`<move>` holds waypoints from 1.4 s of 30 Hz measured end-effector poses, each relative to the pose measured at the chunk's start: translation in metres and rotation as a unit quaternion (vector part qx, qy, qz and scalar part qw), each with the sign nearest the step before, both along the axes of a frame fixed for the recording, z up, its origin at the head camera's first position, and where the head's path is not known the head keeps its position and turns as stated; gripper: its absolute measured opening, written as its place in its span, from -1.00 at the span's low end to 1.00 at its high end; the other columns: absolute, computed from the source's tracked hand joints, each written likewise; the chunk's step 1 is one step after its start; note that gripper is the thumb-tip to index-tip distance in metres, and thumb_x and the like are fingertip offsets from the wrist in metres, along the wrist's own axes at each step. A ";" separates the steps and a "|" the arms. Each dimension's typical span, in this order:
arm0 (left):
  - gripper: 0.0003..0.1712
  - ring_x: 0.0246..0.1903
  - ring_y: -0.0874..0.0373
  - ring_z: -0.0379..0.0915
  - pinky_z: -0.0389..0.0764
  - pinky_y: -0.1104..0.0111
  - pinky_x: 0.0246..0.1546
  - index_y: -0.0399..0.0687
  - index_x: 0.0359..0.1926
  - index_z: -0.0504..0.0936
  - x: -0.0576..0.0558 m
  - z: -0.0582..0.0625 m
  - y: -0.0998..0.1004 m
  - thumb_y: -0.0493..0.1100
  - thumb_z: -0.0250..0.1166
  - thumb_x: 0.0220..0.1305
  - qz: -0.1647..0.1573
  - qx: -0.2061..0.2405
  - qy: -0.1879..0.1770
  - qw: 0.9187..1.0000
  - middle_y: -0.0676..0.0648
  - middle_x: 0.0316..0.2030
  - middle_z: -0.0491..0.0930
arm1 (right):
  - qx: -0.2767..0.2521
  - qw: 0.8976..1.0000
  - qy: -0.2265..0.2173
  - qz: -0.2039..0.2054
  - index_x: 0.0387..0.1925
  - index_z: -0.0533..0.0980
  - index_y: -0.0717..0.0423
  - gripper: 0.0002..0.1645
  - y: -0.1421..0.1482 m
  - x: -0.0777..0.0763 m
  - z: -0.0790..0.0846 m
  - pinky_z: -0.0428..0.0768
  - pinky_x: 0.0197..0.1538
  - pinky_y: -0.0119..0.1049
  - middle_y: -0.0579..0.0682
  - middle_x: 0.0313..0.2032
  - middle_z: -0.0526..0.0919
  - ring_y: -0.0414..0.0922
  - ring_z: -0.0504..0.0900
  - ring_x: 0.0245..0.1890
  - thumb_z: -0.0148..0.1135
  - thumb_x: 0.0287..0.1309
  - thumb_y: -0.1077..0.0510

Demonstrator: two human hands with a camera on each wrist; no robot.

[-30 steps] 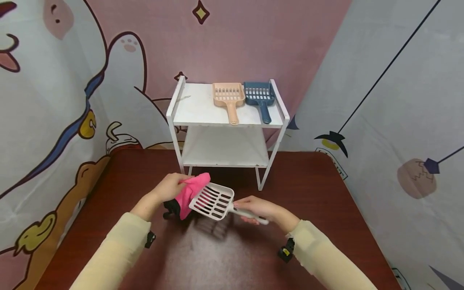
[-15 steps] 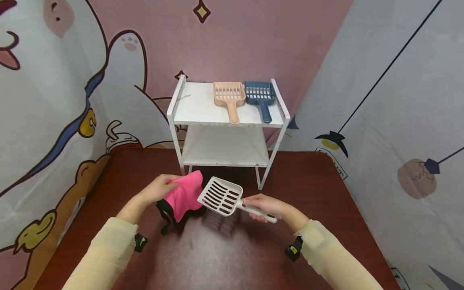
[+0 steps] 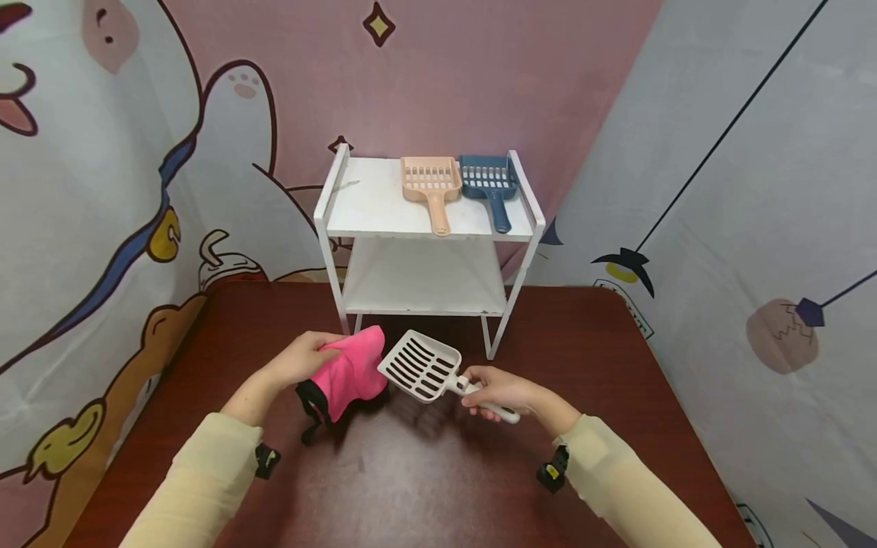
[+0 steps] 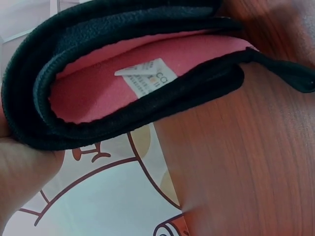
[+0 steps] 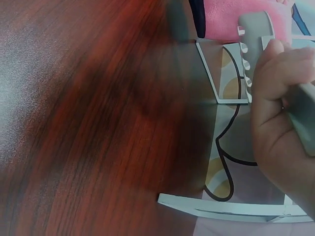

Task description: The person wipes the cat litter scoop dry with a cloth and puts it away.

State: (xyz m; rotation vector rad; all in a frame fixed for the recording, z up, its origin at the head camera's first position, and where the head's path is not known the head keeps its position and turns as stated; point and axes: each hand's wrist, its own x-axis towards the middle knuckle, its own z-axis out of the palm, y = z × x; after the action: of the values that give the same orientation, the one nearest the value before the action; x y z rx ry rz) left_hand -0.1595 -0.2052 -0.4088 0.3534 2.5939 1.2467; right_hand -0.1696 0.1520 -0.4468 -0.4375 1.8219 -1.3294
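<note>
My left hand grips a pink cloth with black edging. Up close in the left wrist view, the cloth is folded over, showing a white label inside and a black hanging loop. A pale grey litter scoop with a slotted head is held by its handle in my right hand. The scoop head tilts above the table, just right of the cloth. In the right wrist view, fingers curl round the handle, and the scoop overlaps the cloth behind it.
A white two-tier rack stands on the dark red-brown table at the back. On its top shelf lie a peach litter scoop and a dark blue litter scoop. A printed cartoon curtain hangs behind and around.
The cloth has moved left, off the scoop head, with my left hand. The scoop has shifted right and the two are now apart; my right fingers have shifted on the handle.
</note>
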 end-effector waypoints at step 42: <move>-0.61 -0.38 0.17 0.37 0.43 0.40 -0.35 -0.29 0.12 0.52 0.002 0.003 -0.004 -0.27 0.09 0.29 0.020 0.027 -0.040 0.999 -0.27 -0.06 0.57 | 0.013 0.999 -0.013 -0.032 -0.15 0.43 0.38 -0.69 0.001 -0.002 -0.009 0.35 -0.71 -0.50 -0.09 -0.57 0.54 -0.35 0.38 -0.77 0.06 0.23 0.16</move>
State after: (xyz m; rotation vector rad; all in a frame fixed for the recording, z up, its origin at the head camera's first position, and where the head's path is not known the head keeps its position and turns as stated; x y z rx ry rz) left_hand -0.1580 -0.2087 -0.4062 0.2569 2.5162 1.3195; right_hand -0.1718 0.1531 -0.4563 -0.3493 1.8436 -1.3455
